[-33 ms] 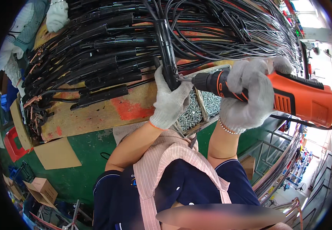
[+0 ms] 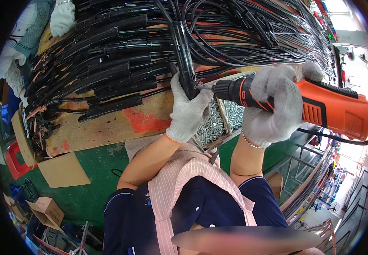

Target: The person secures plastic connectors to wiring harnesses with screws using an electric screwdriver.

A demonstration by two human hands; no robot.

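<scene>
My left hand (image 2: 189, 108), in a white knit glove, is closed round the lower end of a black tubular cable housing (image 2: 182, 53). The housing stands tilted over the table, with black cable running out of its top. My gloved right hand (image 2: 277, 102) grips an orange and black electric screwdriver (image 2: 337, 110), held level. Its bit meets the side of the housing near its lower end, just above my left fingers. Whether a screw sits at the bit's tip is too small to tell. Below the bit, a divided box (image 2: 223, 140) holds many small silver screws (image 2: 211, 125).
Rows of black cable housings (image 2: 120, 68) lie across the wooden table (image 2: 103, 131), their cables (image 2: 286, 51) spreading to the right. Another person's gloved hand (image 2: 62, 19) is at the upper left. A cardboard box (image 2: 48, 212) and a red plastic stool (image 2: 16, 161) stand on the green floor.
The upper end of the housing has tipped slightly to the left. Both hands and the screwdriver stay almost in place, the bit still at the housing.
</scene>
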